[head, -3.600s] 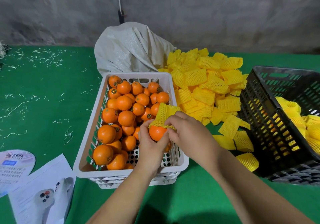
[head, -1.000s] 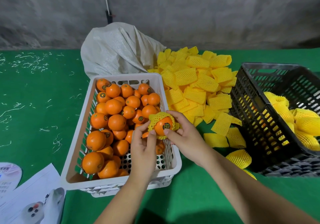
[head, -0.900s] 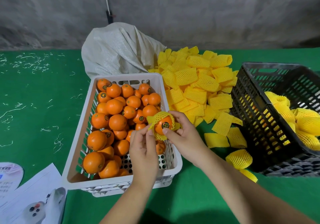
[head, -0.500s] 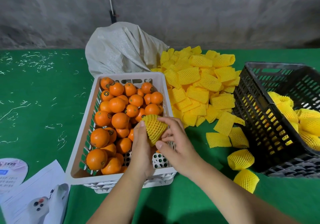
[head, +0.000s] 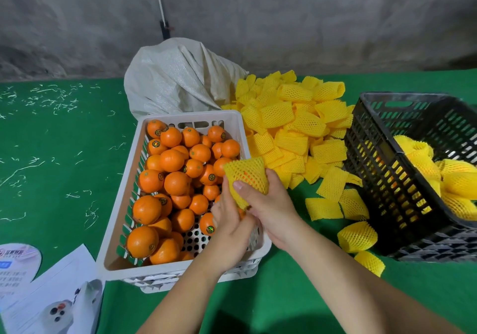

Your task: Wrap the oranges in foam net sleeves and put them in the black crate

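Over the green table, both hands grip the sleeved orange, wide end up.

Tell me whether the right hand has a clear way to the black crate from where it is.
Probably yes: the right hand grips the sleeved orange, and only low loose sleeves lie before the open-topped black crate.

Sleeve pile between white crate left, black crate right.
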The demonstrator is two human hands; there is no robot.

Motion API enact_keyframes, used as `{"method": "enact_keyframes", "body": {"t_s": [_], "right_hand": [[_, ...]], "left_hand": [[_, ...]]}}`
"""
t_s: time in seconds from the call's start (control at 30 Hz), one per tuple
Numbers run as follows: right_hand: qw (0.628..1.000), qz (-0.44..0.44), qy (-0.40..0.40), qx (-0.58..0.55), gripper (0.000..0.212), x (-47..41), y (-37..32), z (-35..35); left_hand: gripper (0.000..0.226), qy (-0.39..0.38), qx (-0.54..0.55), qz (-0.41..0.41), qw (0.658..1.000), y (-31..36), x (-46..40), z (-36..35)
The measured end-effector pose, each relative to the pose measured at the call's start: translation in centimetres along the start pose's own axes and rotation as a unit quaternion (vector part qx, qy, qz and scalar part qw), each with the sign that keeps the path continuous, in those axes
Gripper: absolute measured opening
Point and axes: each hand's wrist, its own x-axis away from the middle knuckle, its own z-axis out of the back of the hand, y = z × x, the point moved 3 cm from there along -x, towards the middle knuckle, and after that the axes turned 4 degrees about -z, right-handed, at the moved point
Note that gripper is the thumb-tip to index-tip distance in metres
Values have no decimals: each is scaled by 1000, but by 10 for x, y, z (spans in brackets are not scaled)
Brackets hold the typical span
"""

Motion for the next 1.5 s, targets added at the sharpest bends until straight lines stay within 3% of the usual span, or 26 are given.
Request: {"method": "enact_keyframes", "body": {"t_s": [0.1,0.2,0.33,0.43,0.57,0.73,0.97,1.07,1.13,1.2,1.3,1.37,1.43,1.5], "right_hand": [[995,17,100,-11,86,-2,-11,25],[990,52,133,-7,82,-8,-27,56],[968,127,193,100,82,-18,-59,128],[910,153,314,221,85,-22,-89,207],[815,75,464,339,88,-17,-106,311],[772,-115,467,416,90,-9,-72,370],[720,-89,414,550,89,-23,-73,355],[694,-67,404,592,83,-23,-73,352],[661,-43,381,645,79,-24,-72,347],[607,-6,343,717,79,-29,-68,341],[512,77,256,816,81,-38,-58,332],[479,106,204,847,77,-41,-51,323],[484,92,161,855,64,-48,-35,306],[569,-1,118,814,54,-54,-3,289]], "left_hand": [[91,-62,-92,-26,993,4,0,-10],[83,-52,-133,-37,989,4,2,-16],[73,-53,-152,-39,986,-1,5,-18],[70,-45,-118,-2,992,-4,-1,-17],[63,-15,-73,40,996,-6,-10,-22],[60,0,-69,80,994,-16,-15,-24],[56,34,-59,97,993,-11,-16,-25],[35,-4,-6,163,987,-16,-21,-12],[31,-62,-16,227,972,-31,-34,12],[50,-98,-180,245,948,-62,-56,48],[81,-146,-445,269,841,-112,-76,90],[82,-199,-556,246,768,-132,-69,91],[82,-231,-615,210,724,-142,-62,80],[89,-260,-599,231,722,-146,-58,67]]}}
